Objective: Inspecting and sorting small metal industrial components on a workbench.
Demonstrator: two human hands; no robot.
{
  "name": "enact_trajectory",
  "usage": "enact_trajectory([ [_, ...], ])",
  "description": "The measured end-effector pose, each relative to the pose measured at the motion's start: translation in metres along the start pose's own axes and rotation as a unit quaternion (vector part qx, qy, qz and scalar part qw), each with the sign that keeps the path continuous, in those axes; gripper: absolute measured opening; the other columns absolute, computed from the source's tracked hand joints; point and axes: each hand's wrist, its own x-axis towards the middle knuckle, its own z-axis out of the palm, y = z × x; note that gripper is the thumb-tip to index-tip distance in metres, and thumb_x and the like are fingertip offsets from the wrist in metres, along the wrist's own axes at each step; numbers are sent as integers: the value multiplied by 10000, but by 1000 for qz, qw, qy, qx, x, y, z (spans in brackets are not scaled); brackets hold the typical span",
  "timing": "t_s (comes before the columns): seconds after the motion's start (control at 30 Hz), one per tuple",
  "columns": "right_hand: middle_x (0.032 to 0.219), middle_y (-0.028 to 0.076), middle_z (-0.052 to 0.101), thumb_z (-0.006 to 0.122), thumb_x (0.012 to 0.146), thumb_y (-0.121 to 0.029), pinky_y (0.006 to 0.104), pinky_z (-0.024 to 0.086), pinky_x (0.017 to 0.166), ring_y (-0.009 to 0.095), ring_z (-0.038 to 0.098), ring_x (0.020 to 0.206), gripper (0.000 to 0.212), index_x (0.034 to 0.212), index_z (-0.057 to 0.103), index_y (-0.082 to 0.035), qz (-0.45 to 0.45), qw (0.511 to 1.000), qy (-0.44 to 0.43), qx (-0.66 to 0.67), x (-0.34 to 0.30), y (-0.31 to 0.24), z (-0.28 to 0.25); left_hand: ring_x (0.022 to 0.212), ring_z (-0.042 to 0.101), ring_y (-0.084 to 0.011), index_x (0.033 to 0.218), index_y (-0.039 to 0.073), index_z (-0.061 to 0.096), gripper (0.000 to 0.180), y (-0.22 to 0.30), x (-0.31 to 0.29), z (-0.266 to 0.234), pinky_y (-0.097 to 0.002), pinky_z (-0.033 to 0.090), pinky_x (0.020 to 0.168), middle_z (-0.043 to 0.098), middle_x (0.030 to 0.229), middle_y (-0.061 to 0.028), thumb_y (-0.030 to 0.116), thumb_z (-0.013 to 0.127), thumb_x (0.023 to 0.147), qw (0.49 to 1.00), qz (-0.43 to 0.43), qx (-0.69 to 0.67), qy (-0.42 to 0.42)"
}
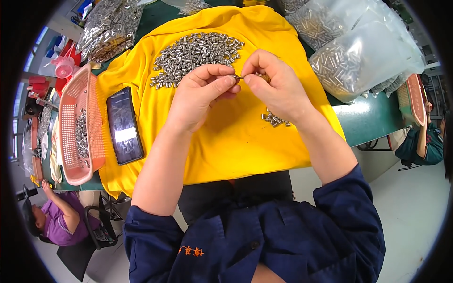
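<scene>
Over the yellow cloth [217, 141] my two hands meet in front of me. My left hand [203, 92] is closed, thumb and forefinger pinching a small metal part [237, 79] that is mostly covered by the fingertips. From the other side my right hand [276, 85] pinches at the same spot; its thumb and forefinger touch or nearly touch the part's end. Just beyond my left hand spreads a large pile of short silver metal cylinders [198, 52]. A smaller heap of similar cylinders [274, 119] lies beside my right wrist.
A black phone [125, 126] lies on the cloth's left side, beside a pink plastic basket [71, 165] holding metal parts. Clear bags of metal parts [342, 61] stand at the far right, another bag [111, 28] at the far left. Co-workers [61, 217] sit on both sides.
</scene>
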Motion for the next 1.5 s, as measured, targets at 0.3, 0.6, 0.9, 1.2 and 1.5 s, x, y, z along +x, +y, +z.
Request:
enact_trajectory([
  [0.3,623,62,513,489,718,-65,254,391,493,138,490,532,65,767,473,-26,-47,996,12,-69,-2,1,2,733,587,-148,911,-1,557,135,-3,0,3,-248,486,679,593,821,-76,20,562,778,1000,20,8,-1],
  [0.6,601,115,522,494,710,-73,312,405,508,256,510,538,74,769,473,-33,-95,983,31,-152,-1,4,5,691,573,-122,854,5,566,99,-4,3,0,-233,467,648,592,774,-58,34,576,760,995,52,84,18],
  [0.9,601,-1,484,513,731,-63,197,352,477,41,402,528,70,788,507,-25,-34,985,166,3,11,12,-19,694,574,-114,849,8,593,149,-16,-5,25,-219,455,625,604,782,-48,16,579,700,863,104,493,-34],
  [1.2,611,15,501,519,718,-67,210,368,482,62,419,518,78,779,507,-19,-85,977,183,-67,7,5,-15,814,561,-256,874,37,596,186,1,-18,19,-323,446,722,586,888,-99,75,573,693,747,251,616,-4],
  [1.5,638,41,527,515,721,-83,229,378,489,90,440,516,84,776,503,-21,-92,981,152,-80,8,4,-11,759,551,-278,816,27,592,134,24,-10,-21,-330,442,671,572,784,-117,53,583,685,622,195,759,-12],
])
